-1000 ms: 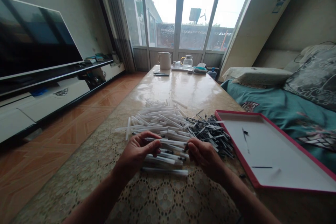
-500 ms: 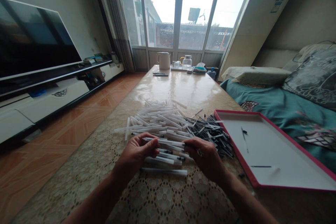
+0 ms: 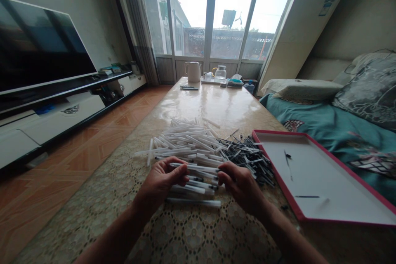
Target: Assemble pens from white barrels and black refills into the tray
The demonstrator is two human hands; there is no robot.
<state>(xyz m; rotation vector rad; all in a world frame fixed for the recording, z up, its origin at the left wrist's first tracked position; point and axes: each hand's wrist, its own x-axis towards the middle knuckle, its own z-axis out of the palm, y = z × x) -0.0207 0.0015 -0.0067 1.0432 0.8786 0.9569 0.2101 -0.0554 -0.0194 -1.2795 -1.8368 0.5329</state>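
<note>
A translucent white pen (image 3: 202, 168) lies level between my two hands. My left hand (image 3: 165, 174) pinches its left part between thumb and fingers. At the pen's right end are the closed fingertips of my right hand (image 3: 236, 179); they partly hide that end. Below the hands, several pens (image 3: 193, 203) with pale barrels and dark ends lie on the patterned tabletop. Just beyond them spreads a heap of white pen barrels (image 3: 188, 136). A pile of thin black refills (image 3: 247, 154) lies to the right of it.
A shallow box lid (image 3: 340, 173) with a red rim stands at the right, holding a few thin pieces. At the table's far end are a jug (image 3: 193, 71), a glass pot (image 3: 220, 73) and a tissue pack (image 3: 235, 81). A bed (image 3: 309, 115) borders the right side.
My right hand has shifted very slightly, its thumb and finger showing more clearly at the pen's right end. My left hand and the pen are almost unmoved.
</note>
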